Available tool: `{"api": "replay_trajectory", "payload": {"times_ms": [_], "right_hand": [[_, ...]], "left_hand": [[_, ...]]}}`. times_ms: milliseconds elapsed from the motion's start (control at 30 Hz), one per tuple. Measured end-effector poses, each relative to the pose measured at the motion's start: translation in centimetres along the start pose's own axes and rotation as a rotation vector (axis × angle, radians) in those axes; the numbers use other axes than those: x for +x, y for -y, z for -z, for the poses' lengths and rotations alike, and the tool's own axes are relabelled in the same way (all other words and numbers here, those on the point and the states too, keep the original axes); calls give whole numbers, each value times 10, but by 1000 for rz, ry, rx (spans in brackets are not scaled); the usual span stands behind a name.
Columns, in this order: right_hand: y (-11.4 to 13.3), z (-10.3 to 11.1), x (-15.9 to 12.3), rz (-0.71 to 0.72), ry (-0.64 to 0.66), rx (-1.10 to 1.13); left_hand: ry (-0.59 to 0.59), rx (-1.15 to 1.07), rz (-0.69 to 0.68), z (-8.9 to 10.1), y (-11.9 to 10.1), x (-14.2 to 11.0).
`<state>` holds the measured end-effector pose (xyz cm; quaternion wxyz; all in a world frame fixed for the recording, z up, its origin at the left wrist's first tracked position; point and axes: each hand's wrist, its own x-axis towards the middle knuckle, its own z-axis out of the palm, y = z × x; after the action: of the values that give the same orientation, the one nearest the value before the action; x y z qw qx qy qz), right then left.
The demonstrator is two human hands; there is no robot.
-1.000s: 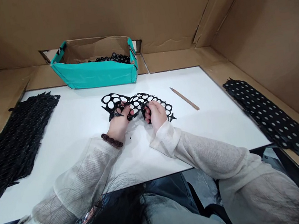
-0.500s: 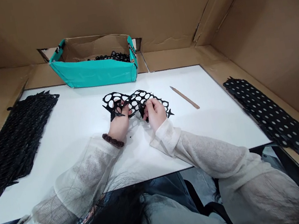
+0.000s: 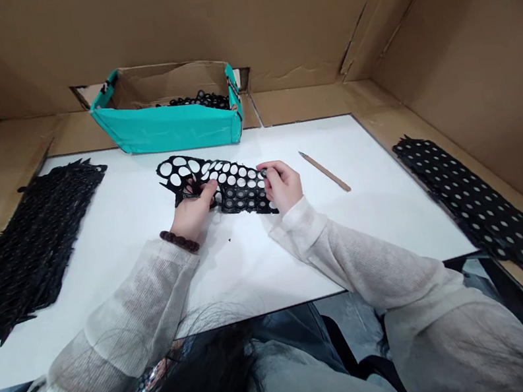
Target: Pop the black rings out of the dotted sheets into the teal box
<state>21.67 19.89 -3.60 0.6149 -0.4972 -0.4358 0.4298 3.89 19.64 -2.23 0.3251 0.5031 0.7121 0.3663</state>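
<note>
A black sheet with rows of round holes (image 3: 238, 185) is stretched between my hands above the white board. My left hand (image 3: 193, 209) grips its left part, thumb on top, and the sheet bunches and folds there. At its right end my right hand (image 3: 282, 184) pinches the edge between thumb and fingers. Along the lower half, small rings sit in the holes, while white shows through the upper holes. Whether the lower half is a second layer I cannot tell. To the right of my right hand lies a brown pencil-like stick (image 3: 325, 172) with a dark pointed tip.
A tall pile of black perforated sheets (image 3: 28, 241) lies at the left. At the right is a flatter stack of dotted black strips (image 3: 483, 202). A teal-fronted cardboard box (image 3: 174, 128) holding black pieces stands at the back. Cardboard walls (image 3: 291, 10) enclose the white board (image 3: 272, 261).
My hands have moved apart, left hand leftward and right hand slightly rightward. The black sheet, bunched and curled before, is now pulled flatter between them.
</note>
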Motion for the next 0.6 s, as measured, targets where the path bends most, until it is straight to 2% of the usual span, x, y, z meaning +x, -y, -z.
{"api": "replay_trajectory", "payload": {"times_ms": [133,200,333,400,500,600], "right_hand": [[5,-1,-1,-197,8,5],[6,0,0,-224,34,29],[2,0,-3,-92,99,-29],[1,0,-7,21,143,-126],[2,1,-13,196,270,-316],[4,0,-18,277,391,-487]], "left_hand": [[44,-91,-57,0,-2,-5],[55,-205,-83,0,-2,-5],[20,-361,-54,-1,-3,-3],[51,-380,-62,-2,-2,-3],[131,-300,-124,-3,0,-5],[212,-159,-224,-1,0,-9]]}}
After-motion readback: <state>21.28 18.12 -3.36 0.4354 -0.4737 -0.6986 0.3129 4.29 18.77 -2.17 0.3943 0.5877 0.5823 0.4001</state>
